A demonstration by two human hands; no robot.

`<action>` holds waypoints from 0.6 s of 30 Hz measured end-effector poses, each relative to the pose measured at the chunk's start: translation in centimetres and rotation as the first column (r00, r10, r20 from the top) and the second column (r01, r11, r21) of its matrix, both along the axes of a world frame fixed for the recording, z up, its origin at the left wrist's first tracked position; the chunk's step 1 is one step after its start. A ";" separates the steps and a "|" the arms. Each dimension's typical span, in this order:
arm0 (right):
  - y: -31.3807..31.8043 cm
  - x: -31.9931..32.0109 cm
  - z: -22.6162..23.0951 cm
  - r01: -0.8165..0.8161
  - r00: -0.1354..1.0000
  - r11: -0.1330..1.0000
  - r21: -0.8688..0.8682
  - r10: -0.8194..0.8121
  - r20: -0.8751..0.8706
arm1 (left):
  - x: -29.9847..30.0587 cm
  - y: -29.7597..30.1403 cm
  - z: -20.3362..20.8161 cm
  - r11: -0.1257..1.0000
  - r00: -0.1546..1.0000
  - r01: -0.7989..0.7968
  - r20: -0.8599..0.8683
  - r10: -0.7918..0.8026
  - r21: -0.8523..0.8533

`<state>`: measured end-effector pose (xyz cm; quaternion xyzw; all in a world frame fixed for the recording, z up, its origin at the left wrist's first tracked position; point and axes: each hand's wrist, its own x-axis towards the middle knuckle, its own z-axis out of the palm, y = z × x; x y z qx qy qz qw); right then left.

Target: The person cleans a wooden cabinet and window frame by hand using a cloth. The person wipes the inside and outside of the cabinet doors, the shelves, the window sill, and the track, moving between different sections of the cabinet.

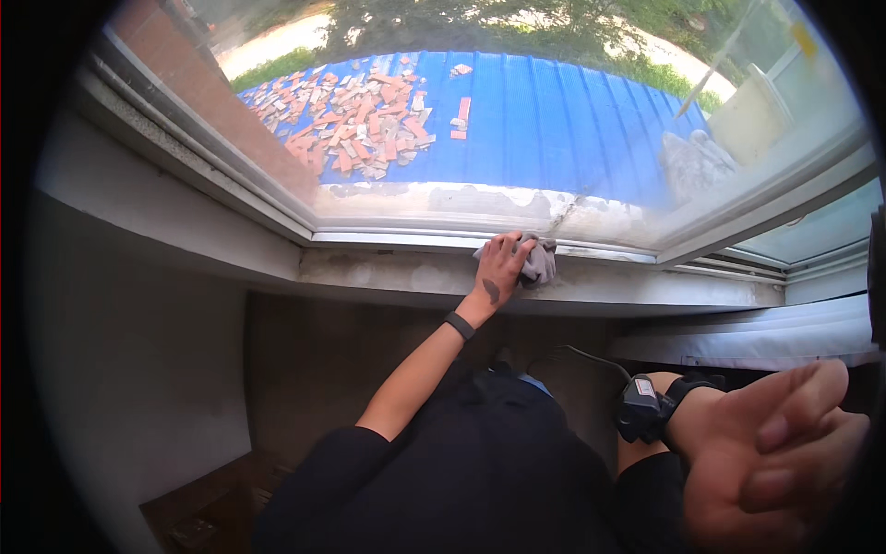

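Note:
My left hand (499, 268) is closed on a crumpled grey cloth (539, 261), pressing it against the sill at the lower edge of the window frame (415, 238). Part of the cloth is hidden under the fingers. A dark band circles my left wrist. Close to the camera at the lower right, my right hand (771, 452) is raised with its fingers curled in. It touches nothing that I can see, and no object shows in it. A black device (643, 406) with a cable is strapped at my right wrist.
The stained window sill (406, 272) runs across in front of me. Beyond the glass lies a blue corrugated roof (544, 120) with broken tile pieces (374, 120). White folded fabric (748, 337) lies below the right window. A brown wooden piece (198, 508) stands at the lower left.

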<state>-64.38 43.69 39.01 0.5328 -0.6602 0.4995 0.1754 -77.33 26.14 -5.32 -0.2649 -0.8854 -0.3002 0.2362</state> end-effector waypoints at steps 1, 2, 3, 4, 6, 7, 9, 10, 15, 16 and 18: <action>-0.3 0.4 0.6 -0.061 0.992 0.996 0.071 0.052 0.113 | -0.2 0.0 0.1 0.999 1.000 0.010 0.009 -0.010 0.031; -1.0 0.3 -0.9 -0.044 0.994 0.996 0.080 0.036 0.100 | -0.2 0.4 0.0 0.999 0.999 -0.032 -0.018 0.032 0.020; -2.2 0.2 -4.1 0.136 0.966 0.936 -0.324 -0.198 -0.167 | -1.0 1.0 0.1 1.000 1.000 -0.002 -0.031 0.003 0.022; -3.2 0.3 -6.2 0.147 0.829 0.703 -0.696 -0.471 -0.301 | -0.9 1.2 0.0 0.999 1.000 0.019 -0.024 -0.018 0.042; -4.6 1.1 -6.6 0.176 0.913 0.694 -0.698 -0.381 -0.148 | -0.5 1.5 0.5 0.998 0.999 0.040 -0.016 -0.040 0.047; -5.3 1.3 -6.8 0.202 0.961 0.685 -0.700 -0.276 0.008 | -0.5 1.6 0.8 0.998 0.999 0.047 -0.013 -0.047 0.049; -6.4 0.3 -7.8 0.225 0.974 0.806 -0.547 -0.205 0.099 | 0.0 0.3 0.4 1.000 1.000 -0.023 0.002 0.023 -0.006; -7.3 0.2 -7.6 0.184 0.983 0.838 -0.514 -0.148 0.111 | 0.1 0.2 0.4 1.000 1.000 -0.025 0.002 0.025 -0.003; -11.1 -1.3 -7.4 0.004 0.992 0.865 -0.502 0.061 0.114 | -0.4 0.6 0.4 1.000 1.000 -0.011 -0.015 0.011 0.017; -12.2 -1.8 -7.5 -0.039 0.990 0.854 -0.518 0.104 0.097 | -0.5 0.3 0.2 1.000 0.999 -0.026 -0.020 0.026 0.011; -13.6 -2.3 -7.1 -0.101 0.989 0.845 -0.526 0.144 0.041 | -0.4 1.9 0.8 0.999 1.000 0.021 -0.008 -0.021 0.025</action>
